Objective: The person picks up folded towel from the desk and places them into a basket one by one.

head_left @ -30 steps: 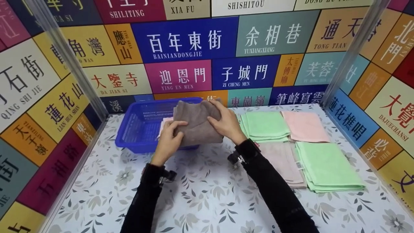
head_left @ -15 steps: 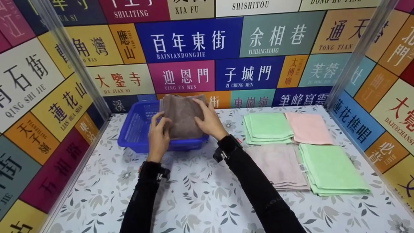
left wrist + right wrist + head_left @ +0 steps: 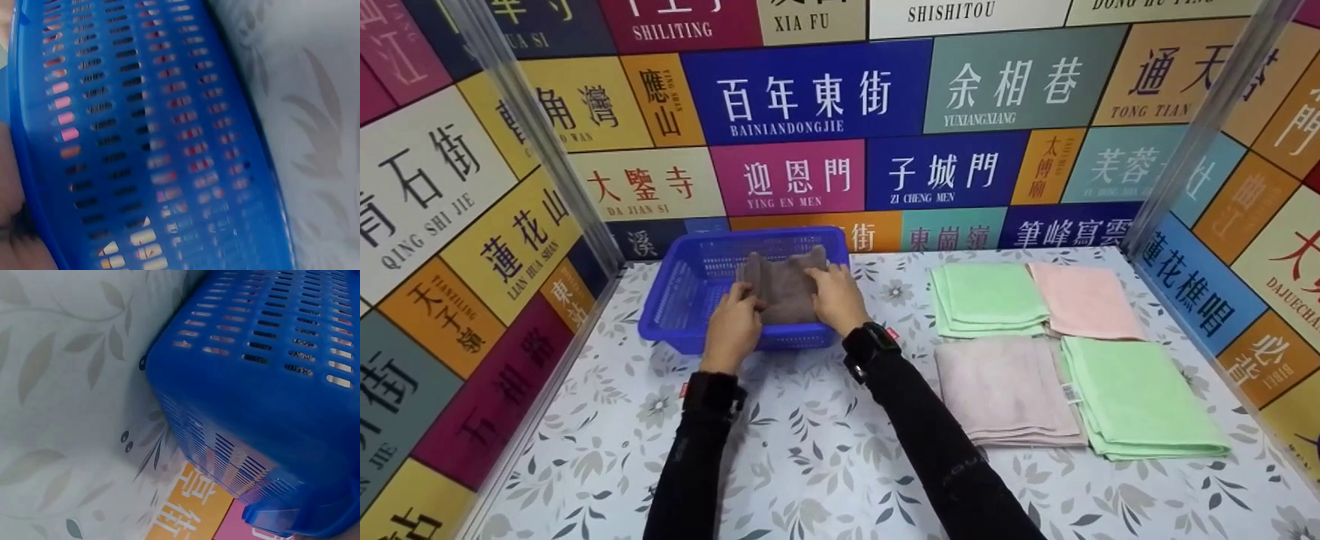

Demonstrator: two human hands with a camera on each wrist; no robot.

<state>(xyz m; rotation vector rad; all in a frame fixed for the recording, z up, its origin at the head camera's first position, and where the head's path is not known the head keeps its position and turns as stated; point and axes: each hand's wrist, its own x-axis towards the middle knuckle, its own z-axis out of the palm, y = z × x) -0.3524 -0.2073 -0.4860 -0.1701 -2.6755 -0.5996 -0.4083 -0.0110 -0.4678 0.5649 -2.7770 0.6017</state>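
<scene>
A folded grey-brown towel (image 3: 786, 291) sits low inside the right part of the blue plastic basket (image 3: 679, 326). My left hand (image 3: 733, 326) reaches over the basket's front rim and grips the towel's left edge. At the opposite edge, my right hand (image 3: 840, 298) holds the towel with bent fingers, some of them hidden behind the cloth. In the left wrist view, part of the left hand (image 3: 14, 225) shows beside the slotted basket wall (image 3: 163, 129). The right wrist view is mostly filled by the basket's outer side (image 3: 247, 388).
To the right lie a green folded towel (image 3: 990, 296), a pink one (image 3: 1086, 300), a pale mauve one (image 3: 1009, 390) and a larger green one (image 3: 1144, 394). Walls printed with street names (image 3: 810, 94) enclose the flower-patterned table (image 3: 810, 450) at the back and sides.
Both hands have carried the grey-brown towel left from in front of the basket, then lowered it inside. The towels on the right have stayed put; the head view shifts slightly.
</scene>
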